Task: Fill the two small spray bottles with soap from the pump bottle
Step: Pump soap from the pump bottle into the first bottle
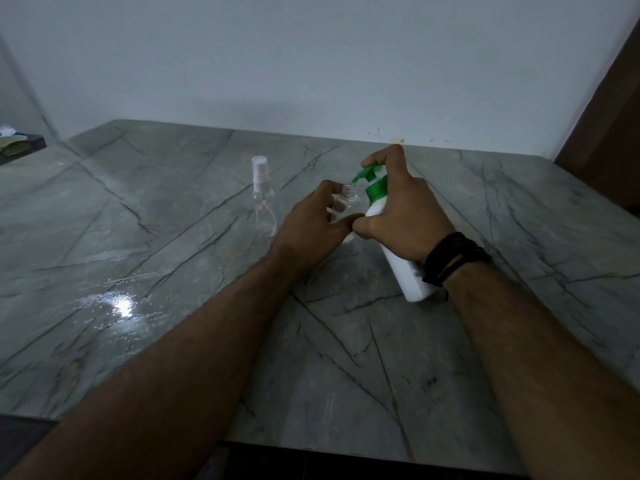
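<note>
Two bare forearms reach out over the grey-green stone table (346,375), the right one wearing a stack of black bands (453,259) at the wrist. The right hand (403,209) grips the white pump bottle (401,268) around its upper body and tips it forward and to the left, with a finger lying on top of the green pump head (367,173). The green nozzle hangs just above the open neck of a small clear bottle (347,199). The left hand (311,226) has its fingers and thumb curled round that bottle and holds it upright; thumb and right-hand knuckles touch. Further back and to the left, a second small spray bottle (262,199) stands alone on the table with its white sprayer cap on. A bright wet patch (121,304) glints on the stone at near left.
</note>
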